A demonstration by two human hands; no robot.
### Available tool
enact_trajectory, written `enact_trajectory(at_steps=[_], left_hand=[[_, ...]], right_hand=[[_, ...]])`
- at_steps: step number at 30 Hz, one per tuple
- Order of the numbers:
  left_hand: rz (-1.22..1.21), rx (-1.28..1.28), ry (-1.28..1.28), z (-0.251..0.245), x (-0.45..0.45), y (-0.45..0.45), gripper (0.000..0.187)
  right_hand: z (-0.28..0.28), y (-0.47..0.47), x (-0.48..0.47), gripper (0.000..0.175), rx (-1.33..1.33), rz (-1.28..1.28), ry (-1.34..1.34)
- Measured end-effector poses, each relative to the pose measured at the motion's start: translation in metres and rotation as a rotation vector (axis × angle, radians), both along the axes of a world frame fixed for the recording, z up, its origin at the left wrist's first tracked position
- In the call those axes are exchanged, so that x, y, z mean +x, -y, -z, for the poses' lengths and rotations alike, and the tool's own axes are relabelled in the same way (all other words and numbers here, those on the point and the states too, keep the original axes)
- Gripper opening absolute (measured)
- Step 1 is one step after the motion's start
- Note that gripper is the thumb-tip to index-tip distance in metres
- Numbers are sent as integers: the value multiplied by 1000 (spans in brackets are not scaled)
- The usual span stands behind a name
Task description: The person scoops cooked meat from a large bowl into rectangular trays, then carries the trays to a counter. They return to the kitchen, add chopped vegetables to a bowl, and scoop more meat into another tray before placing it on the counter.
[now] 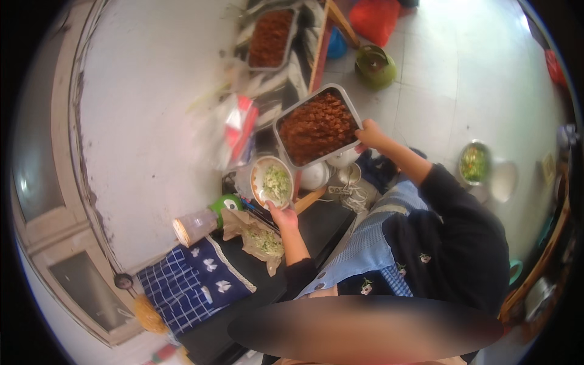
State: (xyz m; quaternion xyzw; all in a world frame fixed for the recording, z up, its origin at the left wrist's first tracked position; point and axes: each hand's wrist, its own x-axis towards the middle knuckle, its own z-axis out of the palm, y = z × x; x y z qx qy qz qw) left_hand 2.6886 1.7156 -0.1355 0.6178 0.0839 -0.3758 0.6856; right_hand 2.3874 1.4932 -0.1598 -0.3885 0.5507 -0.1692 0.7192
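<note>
My right hand (370, 135) grips the near right edge of a rectangular metal tray (353, 111) filled with reddish-brown diced food (317, 127). The tray is tilted and held up at the edge of the table. In my left hand (284, 217) is a white bowl with an orange-patterned rim (259, 183), and pale green chopped vegetable (276, 182) lies inside it. The bowl sits just below the tray's left corner. Under my left forearm, a crumpled brown paper (233, 225) with more chopped greens (264, 241) rests on a black surface (315, 223).
A second metal tray (292, 39) of similar food stands further back. Near the wall are a blurred red-and-white plastic bag (242, 123), a clear jar (198, 226) and a blue checked cloth (182, 285). A green container (376, 68) and a vegetable bowl (475, 162) are on the floor.
</note>
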Motion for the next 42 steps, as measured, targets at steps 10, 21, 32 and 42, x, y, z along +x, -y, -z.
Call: enact_trajectory(at_steps=[10, 21, 32, 42], left_hand=[[104, 45, 111, 28, 20, 112, 48], [173, 94, 265, 34, 21, 122, 62], [130, 170, 378, 20, -10, 137, 47], [-123, 259, 339, 20, -2, 129, 50]], right_hand=[[16, -62, -108, 21, 4, 269, -144], [158, -2, -63, 19, -93, 301, -142], [310, 64, 185, 17, -202, 327, -37], [359, 45, 323, 27, -114, 362, -125]])
